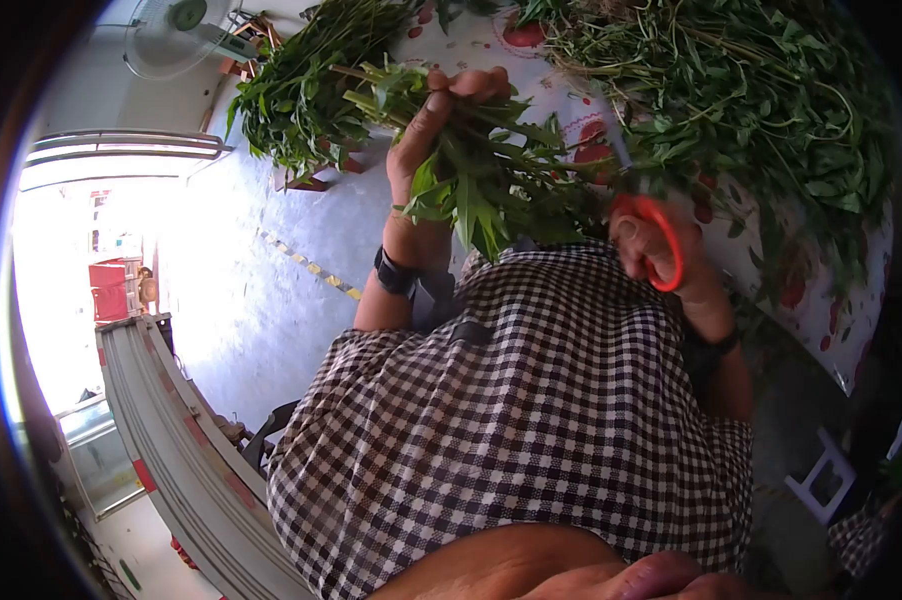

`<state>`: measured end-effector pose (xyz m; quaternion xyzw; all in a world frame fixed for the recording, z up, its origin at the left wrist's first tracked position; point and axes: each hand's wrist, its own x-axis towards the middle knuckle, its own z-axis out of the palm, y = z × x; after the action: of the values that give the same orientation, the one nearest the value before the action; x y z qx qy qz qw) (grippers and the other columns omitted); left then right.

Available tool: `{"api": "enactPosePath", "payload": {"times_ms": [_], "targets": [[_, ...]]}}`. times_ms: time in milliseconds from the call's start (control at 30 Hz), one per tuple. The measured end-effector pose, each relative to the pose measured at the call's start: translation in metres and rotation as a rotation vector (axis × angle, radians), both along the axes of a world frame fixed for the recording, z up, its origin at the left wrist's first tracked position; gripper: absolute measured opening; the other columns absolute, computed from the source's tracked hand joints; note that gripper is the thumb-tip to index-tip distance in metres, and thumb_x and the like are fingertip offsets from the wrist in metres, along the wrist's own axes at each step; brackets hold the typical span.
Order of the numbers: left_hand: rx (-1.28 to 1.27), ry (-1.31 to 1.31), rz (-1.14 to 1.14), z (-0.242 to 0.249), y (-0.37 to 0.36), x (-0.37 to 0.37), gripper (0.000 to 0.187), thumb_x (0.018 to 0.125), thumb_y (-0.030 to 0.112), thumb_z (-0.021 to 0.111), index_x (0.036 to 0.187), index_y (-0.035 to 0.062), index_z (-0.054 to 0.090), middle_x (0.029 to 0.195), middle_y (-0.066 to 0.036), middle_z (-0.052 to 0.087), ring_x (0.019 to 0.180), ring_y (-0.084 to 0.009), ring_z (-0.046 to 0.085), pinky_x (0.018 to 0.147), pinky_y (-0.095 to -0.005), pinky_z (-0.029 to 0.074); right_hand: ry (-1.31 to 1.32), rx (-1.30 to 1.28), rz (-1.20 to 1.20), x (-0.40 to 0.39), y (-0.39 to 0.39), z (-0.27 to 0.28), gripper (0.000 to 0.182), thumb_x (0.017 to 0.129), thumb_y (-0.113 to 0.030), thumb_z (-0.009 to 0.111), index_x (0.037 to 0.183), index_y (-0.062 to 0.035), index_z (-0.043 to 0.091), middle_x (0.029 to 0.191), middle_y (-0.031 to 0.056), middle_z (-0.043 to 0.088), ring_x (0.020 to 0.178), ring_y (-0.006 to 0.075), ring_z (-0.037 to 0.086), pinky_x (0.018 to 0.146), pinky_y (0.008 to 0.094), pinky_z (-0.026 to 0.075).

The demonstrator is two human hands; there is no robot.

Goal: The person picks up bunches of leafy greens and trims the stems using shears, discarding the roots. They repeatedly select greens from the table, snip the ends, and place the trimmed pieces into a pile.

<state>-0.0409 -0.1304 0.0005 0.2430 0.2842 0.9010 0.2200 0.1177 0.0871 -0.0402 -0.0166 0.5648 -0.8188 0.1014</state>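
Observation:
My left hand is closed around a bunch of leafy green stems, the cut ends pointing left and the leaves hanging down over the wrist side. To the right, my right hand grips a pair of scissors by their orange-red handles, somewhat blurred. The blades point up toward the stem tips at the right end of the bunch. A patterned tablecloth with red fruit prints lies beneath both hands.
A large heap of leafy stems covers the table's right side. Another pile of greens hangs over the left edge. A fan stands at upper left. A white plastic stool is at lower right.

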Motion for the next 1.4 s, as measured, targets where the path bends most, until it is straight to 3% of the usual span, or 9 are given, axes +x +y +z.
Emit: {"api": "enactPosePath", "payload": {"times_ms": [233,367,667,767,933,1033,1100,1233,1400], "targets": [[-0.017,-0.089,-0.060,0.003,0.015,0.006,0.016,0.096,0.012,0.048,0.112,0.0094,0.048,0.117,-0.012,0.057,0.124,-0.0291,0.046,0.110,-0.0463,0.032,0.434,0.466,-0.428,-0.040,-0.018,0.031,0.024,0.083,-0.016,0.072,0.097,-0.0005,0.060,0.078,0.0043,0.064,0.067,0.0118,0.060,0.062,0.0245,0.049],[-0.057,-0.089,-0.088,0.003,0.015,0.007,0.024,0.095,0.014,0.050,0.118,0.0083,0.047,0.126,-0.017,0.056,0.126,-0.0331,0.047,0.109,-0.0476,0.034,0.436,0.655,-0.340,-0.056,-0.026,0.041,0.020,0.079,-0.009,0.072,0.094,0.0004,0.062,0.078,0.0091,0.064,0.068,0.0115,0.059,0.063,0.0256,0.047],[0.062,-0.190,-0.168,-0.012,0.019,0.000,0.033,0.092,0.018,0.056,0.123,0.0099,0.046,0.104,-0.008,0.056,0.108,-0.0244,0.048,0.104,-0.0423,0.036,0.368,0.581,-0.233,-0.046,-0.025,0.032,0.022,0.079,-0.008,0.071,0.096,0.0025,0.062,0.077,0.0095,0.061,0.064,0.0124,0.057,0.061,0.0258,0.047],[0.185,-0.069,-0.253,-0.032,0.019,-0.013,0.034,0.094,0.023,0.053,0.124,0.0108,0.043,0.114,-0.010,0.055,0.113,-0.0270,0.049,0.110,-0.0475,0.031,0.308,0.499,-0.179,-0.044,-0.019,0.023,0.022,0.080,-0.008,0.071,0.097,0.0026,0.061,0.077,0.0089,0.061,0.065,0.0123,0.057,0.061,0.0263,0.047],[0.225,-0.194,-0.254,-0.034,0.015,-0.015,0.036,0.095,0.025,0.052,0.127,0.0111,0.044,0.089,-0.001,0.048,0.086,-0.0166,0.048,0.082,-0.0339,0.040,0.365,0.457,-0.245,-0.035,-0.006,0.010,0.024,0.081,-0.010,0.071,0.099,0.0024,0.060,0.082,0.0106,0.064,0.069,0.0171,0.062,0.061,0.0275,0.049],[0.293,-0.178,-0.351,-0.036,0.008,-0.023,0.034,0.096,0.023,0.050,0.126,0.0104,0.045,0.085,0.000,0.045,0.079,-0.0135,0.045,0.077,-0.0311,0.039,0.586,0.686,-0.521,-0.030,0.013,-0.013,0.023,0.082,-0.010,0.070,0.099,0.0012,0.060,0.087,0.0122,0.066,0.072,0.0196,0.065,0.063,0.0282,0.051],[0.281,-0.173,-0.335,-0.039,0.007,-0.024,0.032,0.097,0.022,0.048,0.126,0.0090,0.046,0.082,0.001,0.043,0.073,-0.0107,0.042,0.071,-0.0276,0.039,0.336,0.957,-0.447,-0.028,0.029,0.011,0.022,0.083,-0.010,0.070,0.099,0.0000,0.060,0.090,0.0130,0.066,0.075,0.0208,0.067,0.064,0.0290,0.052],[0.286,-0.116,-0.371,-0.040,0.010,-0.027,0.031,0.098,0.022,0.047,0.125,0.0082,0.046,0.080,0.002,0.042,0.069,-0.0089,0.039,0.067,-0.0253,0.037,0.421,1.230,-0.379,-0.032,0.022,0.017,0.020,0.079,-0.002,0.069,0.097,-0.0016,0.061,0.091,0.0139,0.067,0.081,0.0273,0.068,0.066,0.0351,0.054],[0.252,-0.114,-0.330,-0.033,0.005,-0.028,0.030,0.099,0.023,0.044,0.125,0.0084,0.047,0.075,0.004,0.039,0.063,-0.0074,0.036,0.061,-0.0242,0.035,0.456,1.200,-0.449,-0.039,0.025,0.012,0.020,0.077,0.001,0.069,0.095,-0.0013,0.062,0.093,0.0138,0.067,0.083,0.0289,0.068,0.066,0.0361,0.054]]}}
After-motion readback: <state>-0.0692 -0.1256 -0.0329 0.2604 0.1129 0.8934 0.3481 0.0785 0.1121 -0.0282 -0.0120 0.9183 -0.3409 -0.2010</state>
